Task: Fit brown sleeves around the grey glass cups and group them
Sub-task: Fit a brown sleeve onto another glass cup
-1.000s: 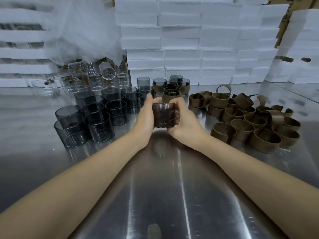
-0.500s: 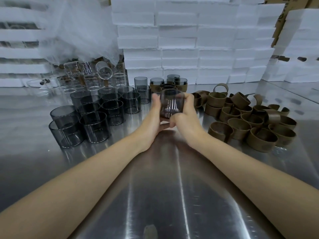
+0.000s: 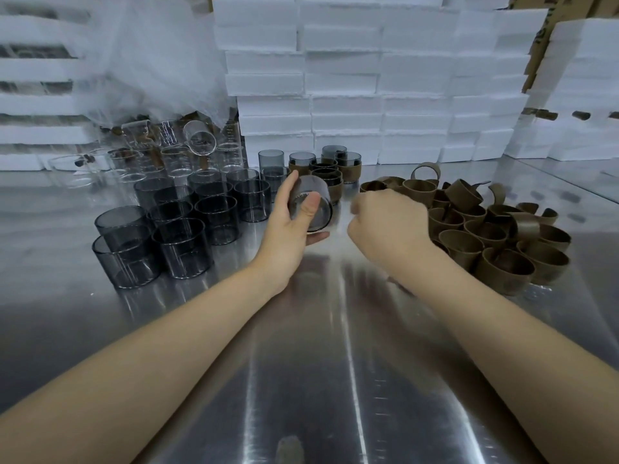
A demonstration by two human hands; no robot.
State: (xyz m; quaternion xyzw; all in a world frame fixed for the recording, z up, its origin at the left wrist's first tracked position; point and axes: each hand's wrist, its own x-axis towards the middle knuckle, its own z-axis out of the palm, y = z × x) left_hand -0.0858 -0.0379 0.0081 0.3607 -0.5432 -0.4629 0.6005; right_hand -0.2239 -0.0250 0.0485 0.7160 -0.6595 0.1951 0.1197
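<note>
Where both hands clasped it a moment ago, the grey glass cup (image 3: 315, 192) is now in the left hand (image 3: 291, 226) alone, tilted above the worktop (image 3: 301, 363), that grip wrapped round it with the thumb across its side. The right hand (image 3: 385, 222) has let go and hangs beside it, blurred, fingers loosely curled on nothing I can see, close to the loose brown sleeves (image 3: 495, 236). I'd judge this cup is bound for the sleeved cups (image 3: 321, 169) just beyond.

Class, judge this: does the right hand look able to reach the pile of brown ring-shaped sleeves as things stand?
Probably yes: the right hand hovers just beside the pile of brown ring-shaped sleeves, nothing standing between them.
</note>
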